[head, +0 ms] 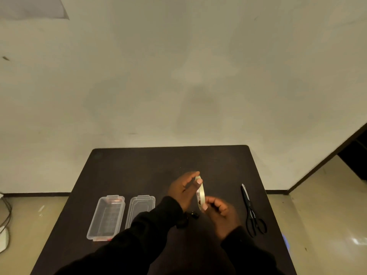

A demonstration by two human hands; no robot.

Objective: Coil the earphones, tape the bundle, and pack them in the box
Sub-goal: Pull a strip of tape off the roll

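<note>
The grip of both hands is on one thing: a roll of tape [200,192], held on edge above the table [139,167] just right of the frame's centre. The left hand [183,190] closes around the upper part of the roll, thumb across its rim, while the right hand [220,211] pinches the lower rim between thumb and fingers, as if picking for the loose end. No free strip of tape shows.

The earphones [193,215] seem to be the small dark shape on the table just below the hands, partly hidden by the left sleeve; whether they are fully coiled cannot be told against the dark surface. The clear box [105,217] lies open at lower left, with its lid [142,207] flat just beside it to the right. Black scissors [252,213] lie at the right, well apart from the hands.

By my judgement the step in hand is the taping: the coil looks set down and the tape is being started. The next move calls for peeling up the end, drawing out a short strip, and cutting it, which means one hand must free itself to reach right for the scissors while the other keeps the strip taut. The sticky end could fold onto itself.
</note>
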